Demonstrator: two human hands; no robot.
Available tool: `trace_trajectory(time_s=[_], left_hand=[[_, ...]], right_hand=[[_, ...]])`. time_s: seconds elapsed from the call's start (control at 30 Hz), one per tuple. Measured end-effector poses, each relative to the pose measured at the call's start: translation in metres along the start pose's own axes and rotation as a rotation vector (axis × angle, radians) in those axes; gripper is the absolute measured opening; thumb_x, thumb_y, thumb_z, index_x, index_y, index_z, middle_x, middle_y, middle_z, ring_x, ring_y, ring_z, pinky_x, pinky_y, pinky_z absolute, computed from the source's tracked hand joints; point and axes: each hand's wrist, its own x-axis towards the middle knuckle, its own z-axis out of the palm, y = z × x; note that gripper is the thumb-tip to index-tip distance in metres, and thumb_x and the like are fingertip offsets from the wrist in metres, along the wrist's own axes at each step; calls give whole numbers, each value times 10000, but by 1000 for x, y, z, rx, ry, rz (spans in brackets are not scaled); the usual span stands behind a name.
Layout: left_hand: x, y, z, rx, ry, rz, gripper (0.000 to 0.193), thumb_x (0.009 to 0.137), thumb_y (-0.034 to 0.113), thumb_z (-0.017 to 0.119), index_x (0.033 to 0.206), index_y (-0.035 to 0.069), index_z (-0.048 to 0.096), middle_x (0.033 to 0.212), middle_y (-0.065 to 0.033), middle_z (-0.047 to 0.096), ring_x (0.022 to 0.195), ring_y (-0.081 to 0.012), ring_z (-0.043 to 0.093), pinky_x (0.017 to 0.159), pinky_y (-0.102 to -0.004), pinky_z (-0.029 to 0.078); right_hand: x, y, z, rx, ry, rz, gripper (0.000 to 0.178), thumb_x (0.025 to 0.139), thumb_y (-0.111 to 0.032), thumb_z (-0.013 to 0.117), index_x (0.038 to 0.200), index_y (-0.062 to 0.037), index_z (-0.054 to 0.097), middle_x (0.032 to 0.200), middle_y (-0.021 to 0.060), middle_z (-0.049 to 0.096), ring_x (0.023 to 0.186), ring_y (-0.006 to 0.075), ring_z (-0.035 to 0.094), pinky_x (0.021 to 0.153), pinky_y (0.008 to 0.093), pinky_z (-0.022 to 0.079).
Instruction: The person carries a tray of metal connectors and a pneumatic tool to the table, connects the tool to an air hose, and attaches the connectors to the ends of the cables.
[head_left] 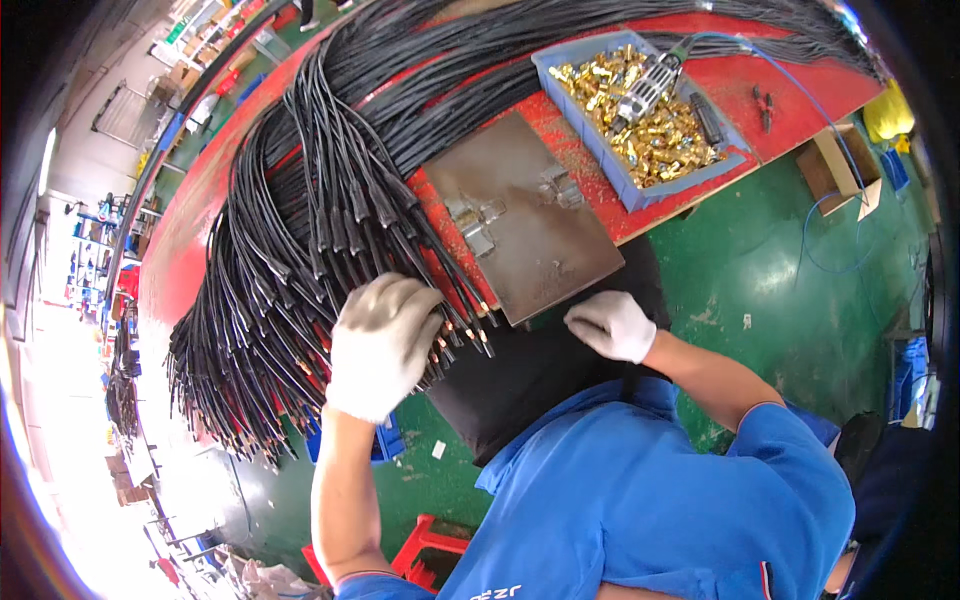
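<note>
Two gloved hands work at the near edge of a red bench [190, 230]. The left hand [380, 345] lies curled over the near ends of a big bundle of black cables [300, 230], fingers bent around a few of them near their copper-coloured tips [470, 325], so it seems to grip several at once. The right hand [612, 325] rests loosely closed on a black mat [520, 380] just right of the tips; whether it pinches anything cannot be told. The cables look limp and light singly, but the mass is heavy and tangle-prone; each is best taken by the thick moulded sleeve just behind its tip, not by the bare end, which looks easy to bend. Beyond the hands lies a grey metal plate [530, 225] with two small fixtures. Farther right stands a blue tray [600, 150] of brass fittings [660, 130], with a metal tool [650, 85] lying on them.
</note>
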Motion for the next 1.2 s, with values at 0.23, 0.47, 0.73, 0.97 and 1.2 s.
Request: trace_trajectory(time_s=[0.23, 0.47, 0.73, 0.97, 1.2], left_hand=[[54, -34, 59, 180, -75, 132, 336, 853, 252, 744, 1134, 79, 679, 1051, -112, 708, 1055, -317, 654, 950, -461, 497], [78, -53, 89, 217, -150, 18, 348, 884, 283, 724, 1179, 107, 669, 863, -135, 737, 862, -331, 702, 925, -455, 470], [97, -50, 99, 99, -23, 52, 273, 872, 228, 715, 1113, 100, 702, 898, -133, 741, 938, -319, 717, 1108, -520, 411], [92, -60, 79, 74, -151, 70, 355, 861, 315, 756, 1106, 65, 696, 925, -143, 718, 990, -322, 691, 1107, -509, 416], [60, -89, 34, 32, -268, 241, 238, 835, 303, 755, 929, 85, 732, 1008, -75, 690, 1162, -291, 609, 1134, -532, 391]], right_hand=[[94, -75, -51, -375, 344, -234, 256, 800, -140, 755, 1049, -107, 704, 1050, 104, 677, 1017, 326, 638, 927, 456, 509], [163, -6, -56, -552, 141, 156, 251, 890, -115, 611, 1119, -125, 714, 1146, 121, 652, 1137, 354, 597, 1004, 486, 477], [153, 2, -63, -585, 178, 187, 308, 819, -13, 586, 1093, -85, 707, 1106, 153, 636, 1145, 383, 579, 1016, 479, 488], [157, 1, -62, -611, 118, 109, 321, 818, -6, 626, 1114, -102, 706, 1131, 116, 639, 1157, 371, 569, 981, 470, 499], [188, -50, -55, -96, 27, 38, 251, 912, -235, 646, 1106, -94, 722, 1086, 163, 706, 1024, 398, 669, 903, 494, 551]])
